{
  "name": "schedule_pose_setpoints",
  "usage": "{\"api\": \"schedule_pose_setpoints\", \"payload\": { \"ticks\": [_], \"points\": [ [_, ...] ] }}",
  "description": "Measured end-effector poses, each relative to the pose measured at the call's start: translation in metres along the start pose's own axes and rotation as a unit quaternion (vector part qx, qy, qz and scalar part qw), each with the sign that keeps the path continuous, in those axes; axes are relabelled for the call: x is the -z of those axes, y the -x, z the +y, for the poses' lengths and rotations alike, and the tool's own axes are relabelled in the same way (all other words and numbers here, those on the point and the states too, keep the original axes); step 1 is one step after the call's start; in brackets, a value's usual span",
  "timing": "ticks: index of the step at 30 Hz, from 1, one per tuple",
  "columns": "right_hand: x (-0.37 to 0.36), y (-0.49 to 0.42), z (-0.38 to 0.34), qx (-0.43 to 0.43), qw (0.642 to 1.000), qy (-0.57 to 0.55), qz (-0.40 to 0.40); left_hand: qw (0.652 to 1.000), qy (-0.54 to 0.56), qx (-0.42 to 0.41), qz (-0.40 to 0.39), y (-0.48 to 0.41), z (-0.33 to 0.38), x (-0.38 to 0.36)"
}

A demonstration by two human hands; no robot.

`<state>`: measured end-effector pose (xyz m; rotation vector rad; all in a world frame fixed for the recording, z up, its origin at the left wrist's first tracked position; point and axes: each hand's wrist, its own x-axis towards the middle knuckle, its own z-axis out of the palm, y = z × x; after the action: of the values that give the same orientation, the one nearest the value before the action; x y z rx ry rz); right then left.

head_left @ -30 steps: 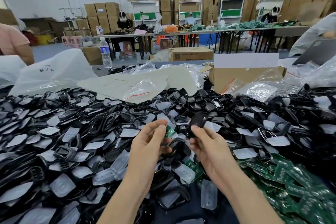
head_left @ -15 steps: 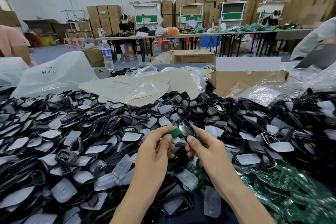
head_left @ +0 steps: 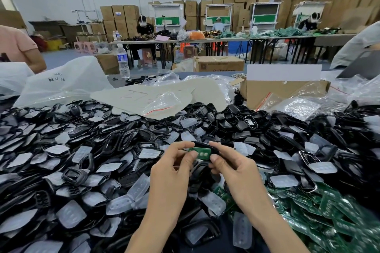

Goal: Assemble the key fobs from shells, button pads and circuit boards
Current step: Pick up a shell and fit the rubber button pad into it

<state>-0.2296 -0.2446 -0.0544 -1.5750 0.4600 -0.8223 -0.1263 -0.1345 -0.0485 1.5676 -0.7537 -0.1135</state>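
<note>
**Heap of shells and button pads** [head_left: 123, 150]: black frames and translucent pads, spread over the table from the left to the far right. Loose stock.

**Pile of circuit boards** [head_left: 339, 211]: green, near right. Loose stock.

**Left hand** [head_left: 170, 170]: thumb and forefinger pinch the left end of the circuit board; the other fingers are curled beneath.

**Right hand** [head_left: 236, 170]: forefinger and thumb clamp the right end of the black shell, with the thumb tip on the board's right edge.

**Black shell** [head_left: 202, 143]: held centre, above the heap, between both hands and mostly hidden behind the board.

**Circuit board** [head_left: 200, 153]: lies flat against the shell, three round contacts facing the camera.

**Handling note:** the step appears to be seating the board. It probably goes best with the edges lined up square to the shell and even pressure at both ends, not the middle. Whether a pad already sits inside cannot be told.

**Change:** half a second ago the board was a small green wedge at the left fingertips, beside a tilted shell. It is now turned flat across the shell, and the hands are closer together.
</note>
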Motion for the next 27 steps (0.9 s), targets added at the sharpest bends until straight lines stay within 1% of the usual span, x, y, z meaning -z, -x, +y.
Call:
{"api": "schedule_pose_setpoints", "payload": {
  "ticks": [8, 19, 27],
  "points": [
    [0.0004, 0.0007, 0.002, 0.005, 1.0, 0.013, 0.005, 1.0, 0.006, 0.016, -0.013, 0.0017, 0.0002, -0.0012],
    [0.0024, -0.0001, 0.005, 0.009, 1.0, 0.017, -0.001, 1.0, 0.021, 0.014, -0.018, 0.0015, -0.0032, -0.0022],
    [0.0023, 0.001, 0.0051, 0.017, 0.999, 0.026, -0.013, 1.0, 0.001, 0.001, -0.009, 0.001, -0.0062, -0.0037]
  ]
}}
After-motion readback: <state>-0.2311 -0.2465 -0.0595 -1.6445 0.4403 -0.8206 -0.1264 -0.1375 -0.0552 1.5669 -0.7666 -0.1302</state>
